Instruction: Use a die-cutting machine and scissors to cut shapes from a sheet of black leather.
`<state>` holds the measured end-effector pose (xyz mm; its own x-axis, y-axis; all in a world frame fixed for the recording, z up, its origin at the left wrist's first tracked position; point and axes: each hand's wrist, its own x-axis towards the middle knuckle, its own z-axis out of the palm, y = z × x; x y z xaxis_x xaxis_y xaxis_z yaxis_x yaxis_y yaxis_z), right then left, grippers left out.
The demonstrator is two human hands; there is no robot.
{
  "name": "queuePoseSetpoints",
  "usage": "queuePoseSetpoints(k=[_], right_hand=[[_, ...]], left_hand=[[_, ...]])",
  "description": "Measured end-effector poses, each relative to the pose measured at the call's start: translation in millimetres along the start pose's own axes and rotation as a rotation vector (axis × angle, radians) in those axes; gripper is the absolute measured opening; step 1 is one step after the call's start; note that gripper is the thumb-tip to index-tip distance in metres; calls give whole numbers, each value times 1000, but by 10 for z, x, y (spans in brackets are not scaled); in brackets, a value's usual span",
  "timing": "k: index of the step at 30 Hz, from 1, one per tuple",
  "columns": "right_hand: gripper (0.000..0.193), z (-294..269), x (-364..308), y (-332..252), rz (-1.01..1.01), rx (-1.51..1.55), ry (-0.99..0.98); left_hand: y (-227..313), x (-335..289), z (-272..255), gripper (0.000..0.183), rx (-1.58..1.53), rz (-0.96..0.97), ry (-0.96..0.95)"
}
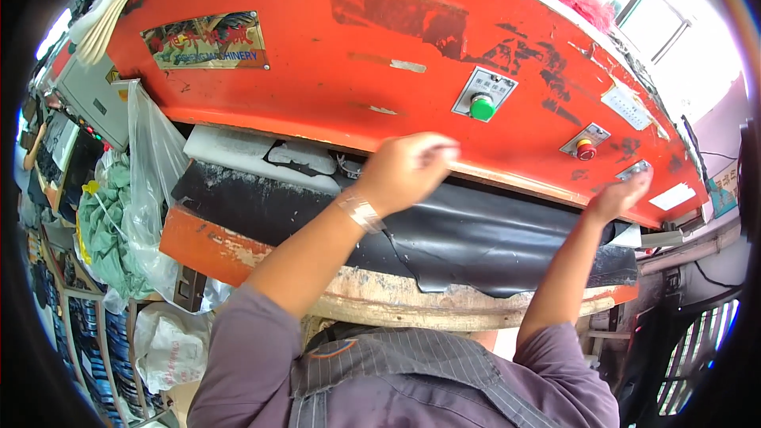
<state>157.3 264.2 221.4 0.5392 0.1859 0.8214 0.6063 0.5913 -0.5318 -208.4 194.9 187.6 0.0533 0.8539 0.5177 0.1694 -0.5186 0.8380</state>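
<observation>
Hands at the orange press [333, 47]
Left hand [408, 168], loosely curled, and right hand [620, 196], fingers bent, both empty, hover above the black sheet [476, 242] lying crosswise below.

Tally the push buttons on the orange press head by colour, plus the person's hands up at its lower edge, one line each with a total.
Green push button: 1
Red push button: 1
Hands at the orange press head: 2, the left hand and the right hand, both above the black sheet
Total: 4
</observation>
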Motion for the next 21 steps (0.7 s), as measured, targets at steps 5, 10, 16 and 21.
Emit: queuePoseSetpoints(k=[5, 10, 16, 21], right_hand=[[80, 74, 831, 690, 138, -713, -2], [73, -314, 504, 583, 105, -278, -290], [65, -723, -1290, -1020, -98, 31, -1580], [54, -577, -2250, -1714, -357, 32, -1847]], left_hand=[[243, 944, 288, 38, 464, 325, -32], [289, 326, 247, 36, 388, 103, -73], [30, -1432, -345, 27, 601, -413, -432], [71, -1883, -231, 24, 821, -271, -214]])
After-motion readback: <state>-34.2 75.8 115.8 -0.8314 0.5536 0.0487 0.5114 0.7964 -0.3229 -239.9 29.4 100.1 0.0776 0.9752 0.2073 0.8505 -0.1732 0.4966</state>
